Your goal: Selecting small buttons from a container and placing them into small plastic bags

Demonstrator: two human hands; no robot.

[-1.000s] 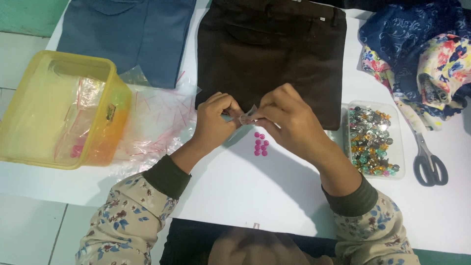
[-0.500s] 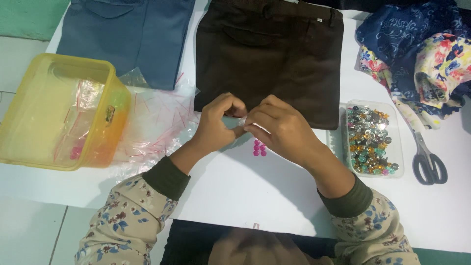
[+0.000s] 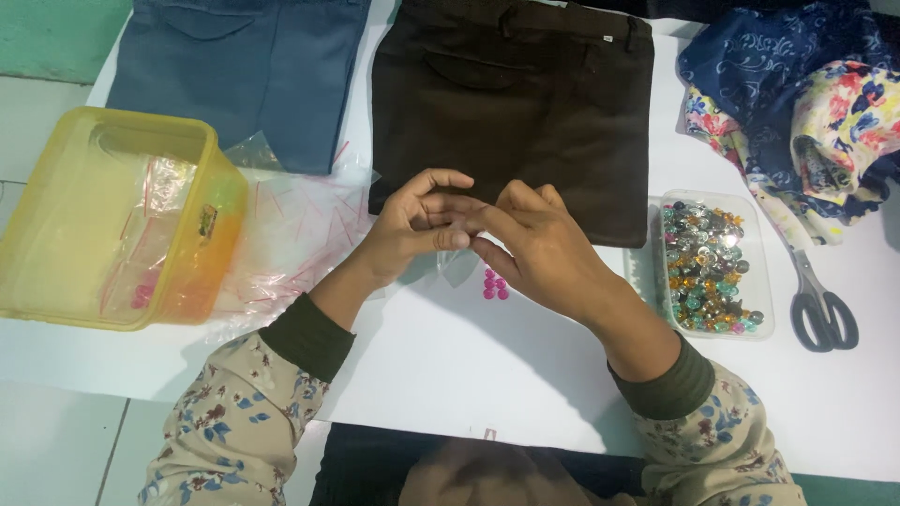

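Left hand [image 3: 405, 230] and right hand [image 3: 539, 248] meet above the white tabletop [image 3: 469, 375], both grips pinching 1 small clear plastic bag [image 3: 457, 265] between fingertips. Pink beads [image 3: 494, 285] lie just below it; a tray of mixed beads [image 3: 708, 267] sits to the right.

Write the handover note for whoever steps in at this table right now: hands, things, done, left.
Left hand and right hand meet above the white table, pinching a small clear bag between them.
Pink beads lie loose on the table just below the bag.
Tray of mixed beads sits right; scissors beyond it.
Yellow tub with more bags sits left.
Done: cannot tell if any beads are bagged.
Left: the pink beads are still outside.
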